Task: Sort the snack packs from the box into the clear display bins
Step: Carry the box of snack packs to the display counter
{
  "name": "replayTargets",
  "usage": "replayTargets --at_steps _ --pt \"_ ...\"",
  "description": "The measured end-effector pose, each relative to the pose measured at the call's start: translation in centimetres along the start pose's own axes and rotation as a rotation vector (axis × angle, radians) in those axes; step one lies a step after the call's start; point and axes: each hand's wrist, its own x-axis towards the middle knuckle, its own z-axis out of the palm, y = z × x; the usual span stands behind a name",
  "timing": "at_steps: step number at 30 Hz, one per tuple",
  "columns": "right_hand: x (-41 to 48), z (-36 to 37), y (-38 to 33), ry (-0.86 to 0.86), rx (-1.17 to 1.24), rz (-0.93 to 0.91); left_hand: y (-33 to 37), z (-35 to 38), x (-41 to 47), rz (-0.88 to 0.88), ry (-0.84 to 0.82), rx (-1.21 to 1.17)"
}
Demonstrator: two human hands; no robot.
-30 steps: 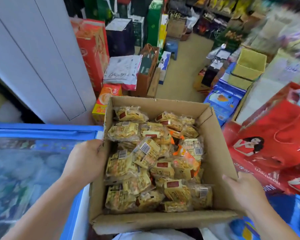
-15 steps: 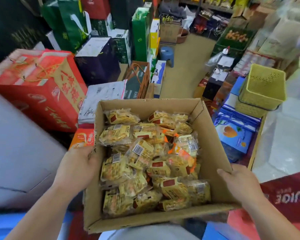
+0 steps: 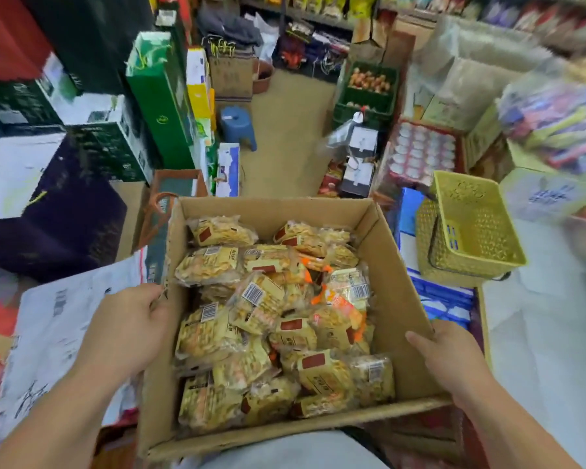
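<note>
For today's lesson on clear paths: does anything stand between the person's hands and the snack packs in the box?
Nothing covers the snack packs; the cardboard box is open on top. The left hand and right hand each grip a side wall, so only that wall lies between hand and packs.

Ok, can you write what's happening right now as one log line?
left hand: grips cardboard box left wall | right hand: grips its right wall | snack packs: piled inside | sorting: not begun
</note>
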Motion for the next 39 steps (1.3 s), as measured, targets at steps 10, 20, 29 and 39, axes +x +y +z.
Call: replayTargets --at_steps 10,20,29,39 --pt "16.4 -2.3 -8.7 0.056 0.042 0.12 7.6 2.3 23.3 0.188 -0.075 -0.01" --pt "41.0 -7.6 -15.3 -0.009 0.086 0.095 20.4 7.3 44.9 0.193 -0.08 0.172" --pt "54.3 -13.3 -17.0 0.062 0.192 0.241 33.2 13.6 62.7 0.316 -0.144 0.158" --pt "60.4 -14.6 -20.4 0.331 0.339 0.691 51.6 25.1 83.0 0.748 -0.442 0.096"
